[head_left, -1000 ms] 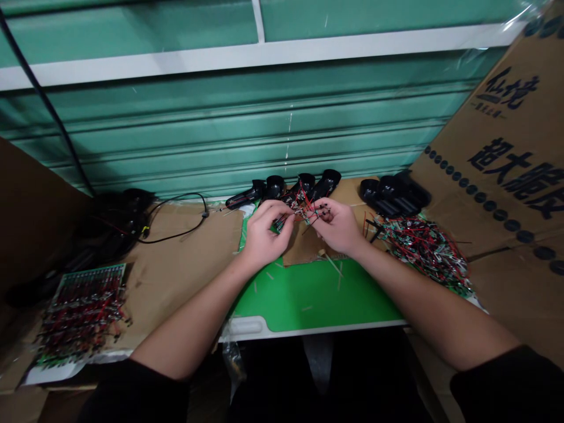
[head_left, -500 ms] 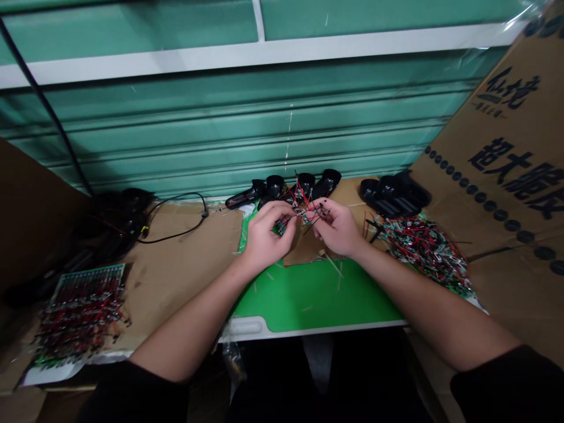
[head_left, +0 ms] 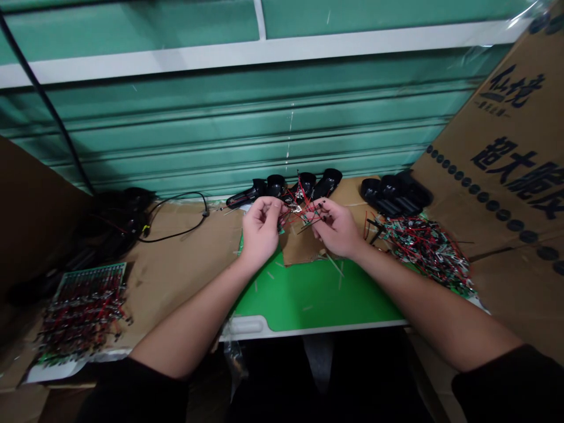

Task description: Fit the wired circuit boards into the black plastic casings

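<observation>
Both my hands are raised over a piece of cardboard on the green board. My right hand is closed on a bunch of wired circuit boards, whose red and black wires fan out toward the middle. My left hand is pinched, thumb against fingers, at the left side of those wires; what its fingertips grip is too small to make out. Behind the hands stand several black plastic housings, some with wires lying in front.
A heap of loose wired boards lies to the right, below more black housings. At the left are rows of wired boards and a black cable. A green corrugated wall closes the back; a cardboard box stands at right.
My left hand has drawn a little to the left, away from my right hand, and its fingers have turned upward. The small boards beneath its fingers no longer show. My right hand stays almost in place.
</observation>
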A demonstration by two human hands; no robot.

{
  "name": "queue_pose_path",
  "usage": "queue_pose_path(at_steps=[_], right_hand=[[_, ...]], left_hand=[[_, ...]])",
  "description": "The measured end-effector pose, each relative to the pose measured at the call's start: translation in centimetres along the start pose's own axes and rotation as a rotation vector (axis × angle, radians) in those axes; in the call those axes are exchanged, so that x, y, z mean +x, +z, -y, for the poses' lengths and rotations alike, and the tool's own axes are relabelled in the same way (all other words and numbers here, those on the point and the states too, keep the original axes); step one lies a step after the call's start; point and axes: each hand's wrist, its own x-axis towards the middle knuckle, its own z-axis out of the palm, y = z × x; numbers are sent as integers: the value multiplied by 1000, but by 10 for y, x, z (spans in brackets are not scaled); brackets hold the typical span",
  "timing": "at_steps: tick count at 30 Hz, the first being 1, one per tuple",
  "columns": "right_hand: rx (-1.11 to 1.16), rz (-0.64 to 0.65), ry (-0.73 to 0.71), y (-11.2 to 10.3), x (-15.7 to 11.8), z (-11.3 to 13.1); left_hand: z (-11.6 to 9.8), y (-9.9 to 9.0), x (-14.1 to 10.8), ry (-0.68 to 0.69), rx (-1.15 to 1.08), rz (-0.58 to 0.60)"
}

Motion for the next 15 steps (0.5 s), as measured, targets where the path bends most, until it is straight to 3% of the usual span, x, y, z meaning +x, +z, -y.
queue_pose_path(at_steps=[9,15], right_hand=[[1,11,-61,2,-2,-2],[-18,20,-64,1,-3,2]], left_hand=[[5,0,1,33,84,4],[5,-2,0,213,271,-6]])
